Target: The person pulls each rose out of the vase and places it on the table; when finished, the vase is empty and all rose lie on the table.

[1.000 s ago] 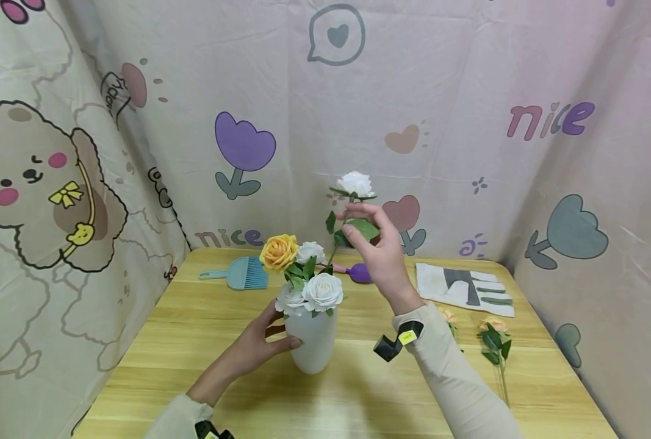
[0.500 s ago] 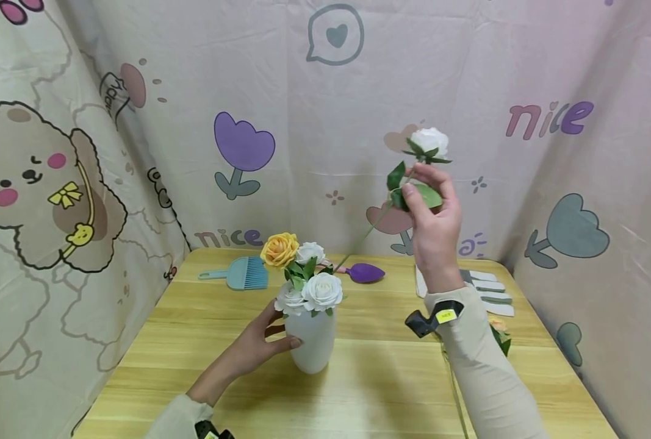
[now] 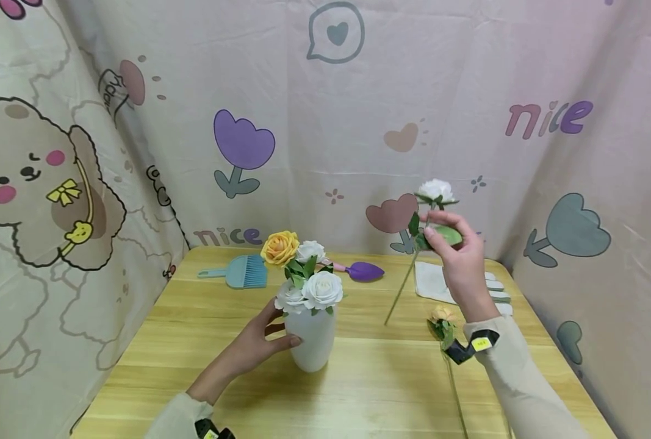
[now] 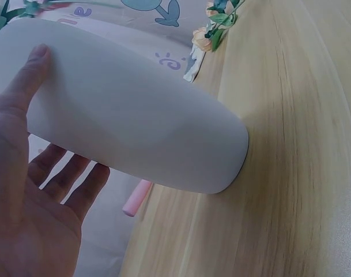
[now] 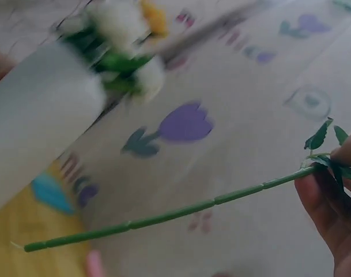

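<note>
A white vase [image 3: 316,344] stands on the table with several white roses [image 3: 323,291] and one yellow rose [image 3: 280,248] in it. My left hand [image 3: 259,341] grips the vase from its left side, thumb on the front; the left wrist view shows the fingers of the left hand [image 4: 48,167] curled behind the vase [image 4: 135,115]. To the right of the vase, my right hand [image 3: 459,256] pinches a white rose [image 3: 436,191] by its stem just below the bloom. The rose's bare green stem [image 5: 163,217] slants down to the left, its lower end clear of the vase.
Two peach roses lie at the right; the nearer peach rose [image 3: 442,323] shows, the other is mostly behind the right arm. Toward the back lie a blue dustpan-like brush [image 3: 245,272], a purple trowel [image 3: 365,272] and a white-grey glove [image 3: 432,282]. A printed curtain [image 3: 325,122] surrounds the table [image 3: 204,341].
My right hand has drawn the white rose up and rightward out of the vase, then lowered it at the right. The left hand has stayed on the vase.
</note>
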Demonstrator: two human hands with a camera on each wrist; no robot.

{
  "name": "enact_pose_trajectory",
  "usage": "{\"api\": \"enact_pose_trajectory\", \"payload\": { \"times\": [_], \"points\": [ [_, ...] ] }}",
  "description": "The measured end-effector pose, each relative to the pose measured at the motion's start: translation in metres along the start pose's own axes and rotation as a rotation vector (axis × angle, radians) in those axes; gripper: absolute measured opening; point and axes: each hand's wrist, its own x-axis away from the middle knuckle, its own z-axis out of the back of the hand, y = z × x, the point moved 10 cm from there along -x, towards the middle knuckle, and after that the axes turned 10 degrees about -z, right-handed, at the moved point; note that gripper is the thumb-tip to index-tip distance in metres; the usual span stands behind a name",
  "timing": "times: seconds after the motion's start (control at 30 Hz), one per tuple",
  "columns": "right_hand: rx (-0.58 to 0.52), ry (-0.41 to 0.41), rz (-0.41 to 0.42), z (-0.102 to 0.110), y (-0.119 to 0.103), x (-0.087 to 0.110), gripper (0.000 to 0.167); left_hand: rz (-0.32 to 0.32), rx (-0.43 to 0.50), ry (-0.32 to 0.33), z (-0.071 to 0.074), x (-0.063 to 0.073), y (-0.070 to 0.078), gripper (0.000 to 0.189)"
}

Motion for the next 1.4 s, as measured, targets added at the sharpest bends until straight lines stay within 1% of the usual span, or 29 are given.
{"api": "enact_pose_trajectory", "payload": {
  "times": [0.1,0.2,0.3,0.4,0.53,0.6,0.8,0.97,1.13,1.23,1.4],
  "points": [
    [0.132,-0.047,-0.073,0.01,0.027,0.011,0.033,-0.01,-0.003,-0.003,0.0,0.0,0.0,0.1],
    [0.221,-0.108,-0.14,0.014,0.052,0.023,0.037,-0.016,-0.004,-0.006,0.0,0.0,0.001,0.099],
    [0.26,-0.155,-0.194,0.015,0.076,0.036,0.036,-0.018,-0.001,-0.006,-0.001,0.0,0.001,0.099],
    [0.305,-0.185,-0.235,0.016,0.099,0.049,0.034,-0.018,0.001,-0.005,-0.001,0.0,0.001,0.099],
    [0.37,-0.215,-0.296,0.017,0.127,0.066,0.032,-0.016,-0.002,-0.007,-0.001,0.0,0.001,0.1],
    [0.385,-0.224,-0.33,0.019,0.14,0.073,0.031,-0.015,-0.001,-0.006,0.0,0.0,0.001,0.1],
    [0.423,-0.207,-0.417,0.023,0.167,0.088,0.032,-0.011,0.003,-0.001,0.0,0.0,0.001,0.101],
    [0.448,-0.163,-0.475,0.03,0.186,0.096,0.034,-0.013,0.002,-0.004,-0.001,0.0,0.001,0.1],
    [0.51,-0.115,-0.567,0.039,0.208,0.107,0.03,-0.013,0.003,-0.004,-0.001,0.0,0.0,0.1],
    [0.533,-0.104,-0.596,0.042,0.217,0.113,0.029,-0.011,0.004,-0.002,-0.001,0.0,0.0,0.1],
    [0.551,-0.101,-0.606,0.042,0.222,0.118,0.029,-0.009,0.006,0.001,-0.001,-0.001,0.0,0.101]
  ]
}}
